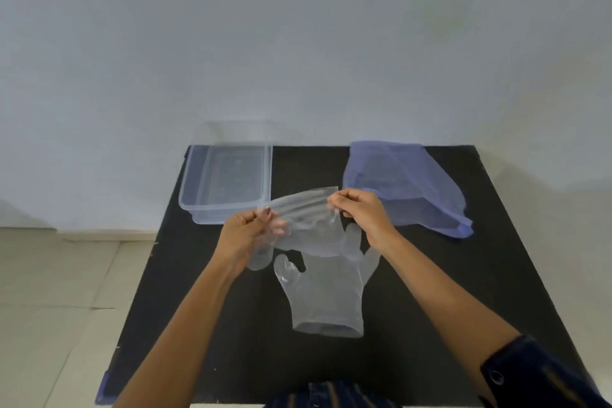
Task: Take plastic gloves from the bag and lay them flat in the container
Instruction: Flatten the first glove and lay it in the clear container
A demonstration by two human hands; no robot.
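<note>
Head view, near to far. Nearest the camera: a dark striped sleeve on the right forearm; the left forearm is bare.

Black bench. One clear glove lies flat on it, below and between the two hands, cuff toward the person, its digits pointing away and passing under the held glove. It touches neither hand.

Left hand: fingers closed in a pinch on the left edge of a second glove. Right hand: fingers likewise pinched, on the right edge of the same glove's cuff. The held glove is stretched between the two pinches, raised off the bench, its lower part hanging down and overlapping the flat glove's digits in the view. Whether the two gloves actually touch cannot be told.

Beyond the left fingers, just past them: a clear container, open, upright on the bench. Its interior looks empty of gloves, though clear plastic on clear plastic makes this uncertain.

Beyond the right fingers, just to their right: a bluish translucent bag lying on the bench. Its contents cannot be made out.

Farthest: pale wall; tiled floor left of the bench.
</note>
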